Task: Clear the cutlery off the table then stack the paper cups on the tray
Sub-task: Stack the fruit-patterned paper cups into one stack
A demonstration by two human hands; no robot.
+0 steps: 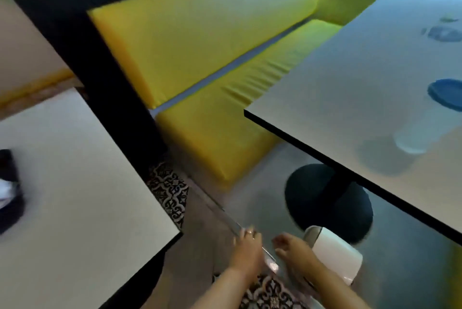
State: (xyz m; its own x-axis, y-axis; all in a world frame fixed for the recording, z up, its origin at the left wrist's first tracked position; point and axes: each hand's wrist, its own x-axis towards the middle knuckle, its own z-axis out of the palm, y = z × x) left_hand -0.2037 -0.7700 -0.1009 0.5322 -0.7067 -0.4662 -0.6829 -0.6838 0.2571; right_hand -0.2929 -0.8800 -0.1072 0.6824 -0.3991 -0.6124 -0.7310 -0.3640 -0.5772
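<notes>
We carry thin silvery cutlery [268, 257] pinched in our left hand [246, 250] and a white paper cup [335, 253] gripped in our right hand [296, 250] — another blue-rimmed paper cup [422, 131] lies toppled near the white bench's [350, 78] right edge — stacking remains.

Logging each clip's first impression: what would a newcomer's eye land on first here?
The bright yellow bench seat fills the upper middle. Low in the frame, between two white tables, the right hand holds a white cup on its side while the left hand holds a blurred, shiny piece of cutlery.
</notes>
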